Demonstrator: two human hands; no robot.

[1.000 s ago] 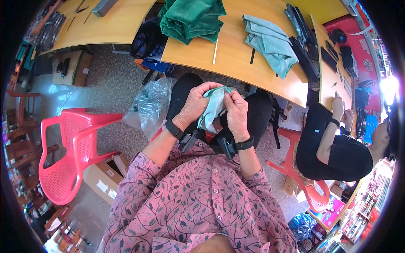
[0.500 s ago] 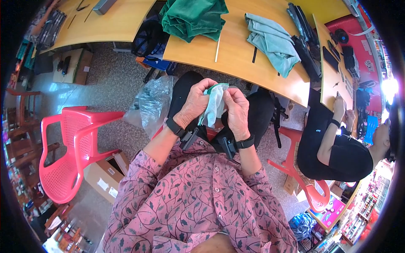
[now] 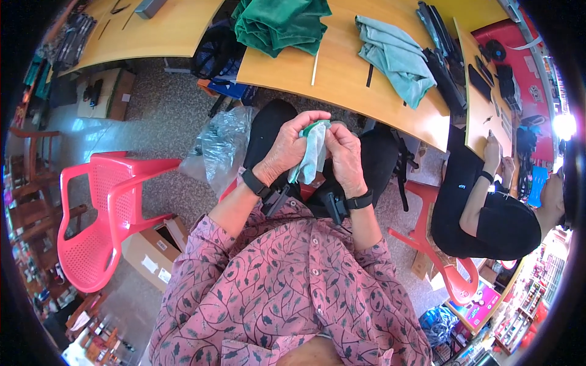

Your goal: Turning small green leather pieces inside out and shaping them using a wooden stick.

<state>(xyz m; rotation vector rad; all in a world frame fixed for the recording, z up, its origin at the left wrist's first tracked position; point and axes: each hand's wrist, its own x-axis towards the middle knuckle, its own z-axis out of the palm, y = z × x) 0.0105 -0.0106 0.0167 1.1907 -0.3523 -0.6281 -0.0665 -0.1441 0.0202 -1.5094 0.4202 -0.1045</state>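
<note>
Above my lap, a small piece of pale green fabric (image 3: 312, 155) with a darker green edge hangs between my two hands. My left hand (image 3: 284, 146) pinches its upper left side, with thumb and fingers at the green edge. The fingers of my right hand (image 3: 345, 154) close on its upper right side. The lower end of the fabric dangles loose. Fingertips partly cover the top, so I cannot make out any small item there.
A wooden table (image 3: 342, 79) ahead bears folded dark green fabric (image 3: 284, 27) and light green fabric (image 3: 397, 58). A pink chair (image 3: 101, 213) stands left, near a clear plastic bag (image 3: 220, 146) and a cardboard box (image 3: 146, 253). A co-worker (image 3: 506, 226) sits at right.
My left fingers have shifted slightly over the fabric's top edge, and more dark green shows there. The fabric stays between both hands. The co-worker is nearly unchanged.
</note>
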